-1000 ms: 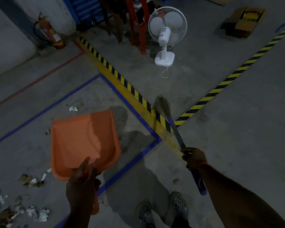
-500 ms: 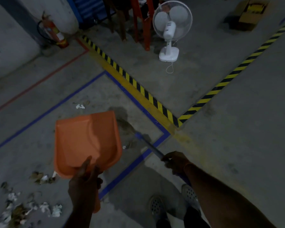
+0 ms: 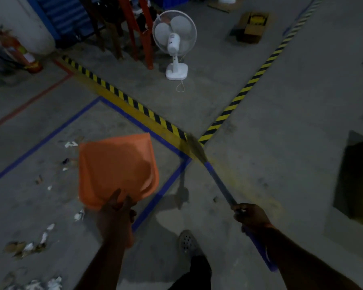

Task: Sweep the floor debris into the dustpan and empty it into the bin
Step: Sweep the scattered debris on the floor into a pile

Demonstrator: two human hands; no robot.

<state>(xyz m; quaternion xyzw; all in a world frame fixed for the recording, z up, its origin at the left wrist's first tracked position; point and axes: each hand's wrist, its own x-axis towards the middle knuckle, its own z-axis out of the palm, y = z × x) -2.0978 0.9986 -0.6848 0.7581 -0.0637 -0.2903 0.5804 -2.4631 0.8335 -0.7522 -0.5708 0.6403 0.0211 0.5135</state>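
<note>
head view: one orange dustpan (image 3: 116, 170) gripped by left fingers (image 3: 115, 198), one broom (image 3: 210, 174) by right fingers (image 3: 242, 212), one fan (image 3: 174, 41)

Ahead of our hands we see a white fan (image 3: 175, 43), a cardboard box (image 3: 250, 28) further right, an extinguisher (image 3: 16, 51) far left.

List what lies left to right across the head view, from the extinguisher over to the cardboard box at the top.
Fire extinguisher → orange dustpan → white pedestal fan → broom → cardboard box.
</note>
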